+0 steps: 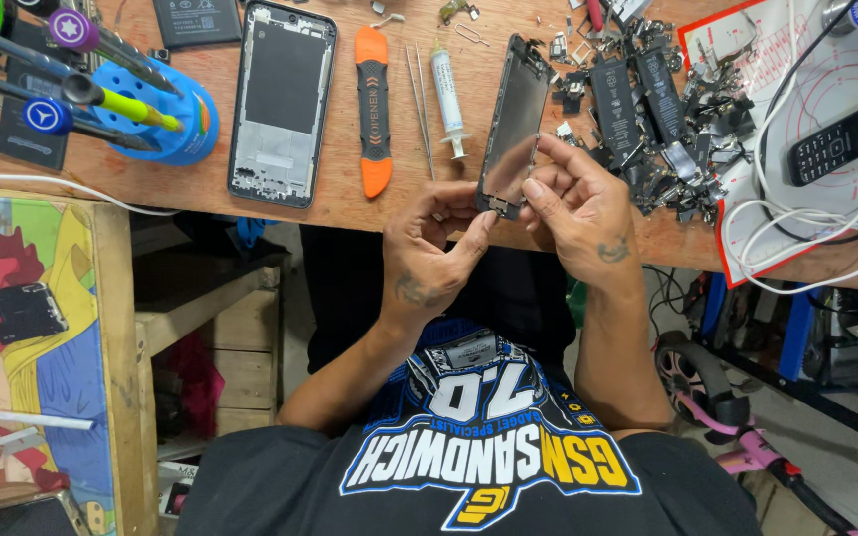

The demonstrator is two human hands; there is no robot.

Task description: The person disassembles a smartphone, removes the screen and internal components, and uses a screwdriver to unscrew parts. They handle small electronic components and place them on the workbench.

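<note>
- I hold a dark phone screen panel (514,124) over the near edge of the wooden desk (340,203), tilted on edge so its glass faces left.
- My left hand (436,243) grips the panel's lower end, thumb pressed up against the bottom corner where a small connector shows.
- My right hand (578,199) closes on the same lower end from the right, fingertips (533,187) pinching the edge just beside my left thumb.
- To the left on the desk lies an empty phone frame (281,99), face up, with an orange plastic pry tool (373,109) just beside it.
- Metal tweezers (421,104) and a small syringe (448,94) lie between the pry tool and the panel.
- A blue holder (186,124) at far left carries screwdrivers with coloured handles.
- Behind my right hand sits a heap of dark phone batteries and scrap parts (662,119), spilling onto a white mat (826,89) where a small keypad phone (839,141) and white cables (806,223) rest.
</note>
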